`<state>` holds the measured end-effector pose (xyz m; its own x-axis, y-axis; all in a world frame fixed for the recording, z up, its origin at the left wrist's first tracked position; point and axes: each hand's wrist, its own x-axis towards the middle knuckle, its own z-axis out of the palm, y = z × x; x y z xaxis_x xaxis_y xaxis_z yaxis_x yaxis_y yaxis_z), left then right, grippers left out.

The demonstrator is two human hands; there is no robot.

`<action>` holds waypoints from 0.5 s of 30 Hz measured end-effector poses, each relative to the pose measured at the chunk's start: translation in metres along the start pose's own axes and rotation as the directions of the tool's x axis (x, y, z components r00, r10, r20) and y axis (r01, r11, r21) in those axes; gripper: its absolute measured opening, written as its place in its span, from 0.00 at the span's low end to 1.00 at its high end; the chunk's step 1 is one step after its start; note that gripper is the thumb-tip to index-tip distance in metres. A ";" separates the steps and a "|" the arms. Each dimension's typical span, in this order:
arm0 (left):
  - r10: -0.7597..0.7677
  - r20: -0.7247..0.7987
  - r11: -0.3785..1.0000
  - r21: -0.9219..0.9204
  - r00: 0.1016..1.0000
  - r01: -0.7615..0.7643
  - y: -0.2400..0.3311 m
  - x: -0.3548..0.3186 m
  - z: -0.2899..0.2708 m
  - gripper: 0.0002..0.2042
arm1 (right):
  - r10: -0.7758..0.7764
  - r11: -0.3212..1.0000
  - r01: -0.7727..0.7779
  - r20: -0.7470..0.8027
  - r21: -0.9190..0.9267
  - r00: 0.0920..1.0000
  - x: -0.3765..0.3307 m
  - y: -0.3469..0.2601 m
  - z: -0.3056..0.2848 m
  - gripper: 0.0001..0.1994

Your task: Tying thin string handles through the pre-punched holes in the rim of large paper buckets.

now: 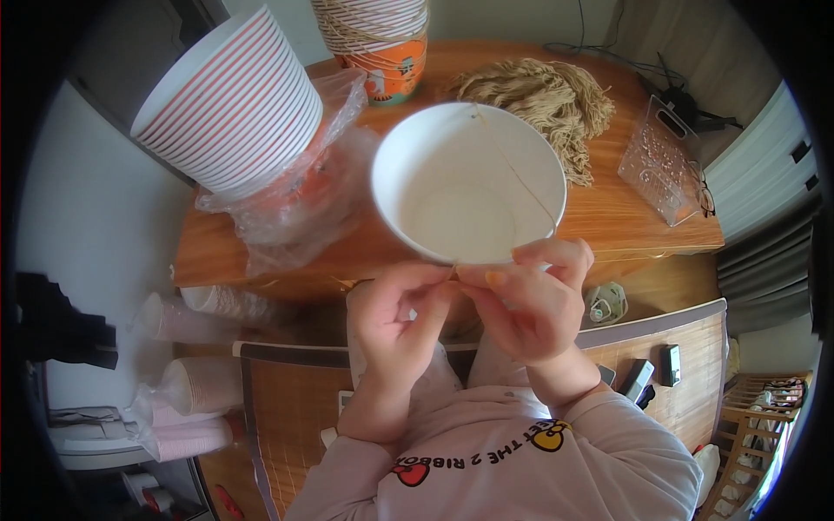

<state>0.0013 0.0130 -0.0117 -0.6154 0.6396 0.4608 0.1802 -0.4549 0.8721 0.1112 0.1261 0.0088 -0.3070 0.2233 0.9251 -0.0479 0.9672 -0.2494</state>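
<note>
A large white paper bucket (439, 187) stands near the table's front edge, its mouth tilted toward me. Tan string (512, 169) runs from a small hole at the far rim, over the inside, to the right rim and down by my right hand. Both hands meet at the near rim, fingertips almost touching. My left hand (395, 308) is closed in a pinch there, and a tiny bit of string appears between the fingertips. My right hand (534, 300) pinches from the other side, its thumb and forefinger closed on the string. The fingers partly hide the knot area.
A tall stack of white buckets (230, 108) in clear plastic wrap (291, 213) leans at the left. Behind stand stacked orange buckets (391, 69) with string draped over them. A bundle of tan strings (543, 95) and a clear acrylic tray (656, 165) lie to the right on the wooden table (608, 221).
</note>
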 end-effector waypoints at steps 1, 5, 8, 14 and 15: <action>0.091 0.015 0.985 0.143 0.996 -0.092 0.000 0.000 0.000 0.06 | -0.003 1.000 0.003 0.010 -0.006 1.000 0.001 -0.002 0.000 0.22; 0.232 0.064 0.913 0.329 0.971 -0.240 0.004 0.001 -0.001 0.08 | -0.031 0.999 0.033 0.056 -0.027 0.998 0.008 -0.005 -0.001 0.20; 0.236 0.026 0.930 0.283 0.971 -0.234 0.003 0.000 0.002 0.08 | -0.040 0.998 0.044 0.109 -0.033 0.993 0.014 -0.009 -0.002 0.19; 0.124 -0.056 0.988 0.095 0.991 -0.119 0.000 -0.001 0.005 0.08 | 0.006 1.000 -0.006 0.052 0.007 0.999 0.005 -0.007 -0.004 0.19; 0.117 -0.084 0.991 0.077 0.990 -0.110 0.001 0.001 0.007 0.08 | 0.003 1.000 -0.004 0.053 0.007 0.999 0.004 -0.008 -0.006 0.19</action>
<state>0.0063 0.0174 -0.0096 -0.6521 0.5281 0.5440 0.3055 -0.4737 0.8260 0.1161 0.1202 0.0162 -0.3571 0.2200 0.9078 -0.0533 0.9655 -0.2549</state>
